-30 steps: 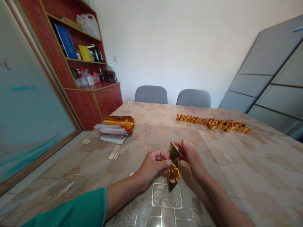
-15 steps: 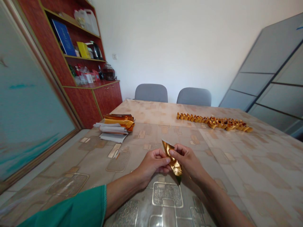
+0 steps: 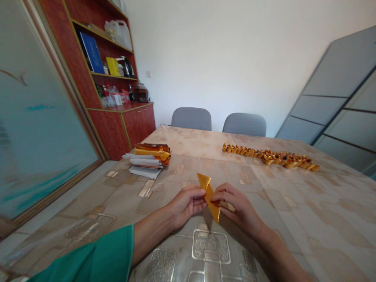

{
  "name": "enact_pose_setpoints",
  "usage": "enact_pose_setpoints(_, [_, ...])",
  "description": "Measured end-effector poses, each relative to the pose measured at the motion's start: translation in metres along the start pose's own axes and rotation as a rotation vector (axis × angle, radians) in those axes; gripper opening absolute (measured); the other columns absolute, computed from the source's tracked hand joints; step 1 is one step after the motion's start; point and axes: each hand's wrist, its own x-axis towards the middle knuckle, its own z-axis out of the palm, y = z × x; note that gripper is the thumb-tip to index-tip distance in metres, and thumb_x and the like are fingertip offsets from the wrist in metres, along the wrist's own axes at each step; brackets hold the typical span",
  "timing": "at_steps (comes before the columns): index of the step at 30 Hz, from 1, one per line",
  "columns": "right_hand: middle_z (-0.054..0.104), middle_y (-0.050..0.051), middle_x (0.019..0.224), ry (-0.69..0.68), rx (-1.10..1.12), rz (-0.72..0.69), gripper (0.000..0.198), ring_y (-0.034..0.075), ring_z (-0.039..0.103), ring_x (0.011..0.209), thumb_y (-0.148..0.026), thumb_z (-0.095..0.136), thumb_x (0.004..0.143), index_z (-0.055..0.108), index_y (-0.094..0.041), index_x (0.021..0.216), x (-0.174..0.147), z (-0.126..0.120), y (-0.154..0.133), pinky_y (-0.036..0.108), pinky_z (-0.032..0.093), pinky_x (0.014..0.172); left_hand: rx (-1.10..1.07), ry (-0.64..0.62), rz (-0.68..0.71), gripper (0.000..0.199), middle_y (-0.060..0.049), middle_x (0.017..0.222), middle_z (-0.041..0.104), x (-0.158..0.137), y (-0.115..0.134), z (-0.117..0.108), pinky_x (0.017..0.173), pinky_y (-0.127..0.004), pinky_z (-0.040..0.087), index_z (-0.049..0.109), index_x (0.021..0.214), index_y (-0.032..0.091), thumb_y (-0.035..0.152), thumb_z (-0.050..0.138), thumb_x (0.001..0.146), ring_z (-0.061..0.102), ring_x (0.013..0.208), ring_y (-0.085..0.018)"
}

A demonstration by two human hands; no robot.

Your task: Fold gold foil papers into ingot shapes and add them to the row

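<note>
A folded piece of gold foil paper (image 3: 215,211), pointed at both ends, is held up slantwise above the table in front of me. My left hand (image 3: 186,205) pinches its left edge between thumb and fingers. On the other side, my right hand (image 3: 239,205) has its fingers closed on the paper's right edge near the middle; its thumb is partly hidden. Farther off to the left lies a stack of gold foil sheets (image 3: 152,150) beside white paper sheets (image 3: 146,172). Folded gold foil pieces (image 3: 289,159) sit in rows at the right.
A patterned cover lies over the table (image 3: 164,254). Two grey chairs (image 3: 191,118) (image 3: 244,124) stand at its far edge. Behind on the left is a red-brown cabinet (image 3: 141,121) with bottles, a kettle and boxes; a frosted panel (image 3: 49,129) stands nearer.
The gold paper has been turned and now shows a flatter, smoother face with a crossing fold. My right fingers have shifted to its right edge. The whole view has moved slightly.
</note>
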Motion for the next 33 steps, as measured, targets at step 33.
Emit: enact_pose_setpoints(33, [0.059,0.002,0.078,0.168,0.183,0.164,0.022,0.017,0.054,0.071,-0.040,0.068,0.090,0.071,-0.023,0.076,-0.005,0.011,0.013,0.031,0.041,0.064,0.128,0.062,0.045,0.035,-0.004,0.082,0.074,-0.007,-0.002,0.007,0.065,-0.020,0.057,0.064,0.086,0.013,0.014,0.090,0.062,0.068,0.062,-0.009])
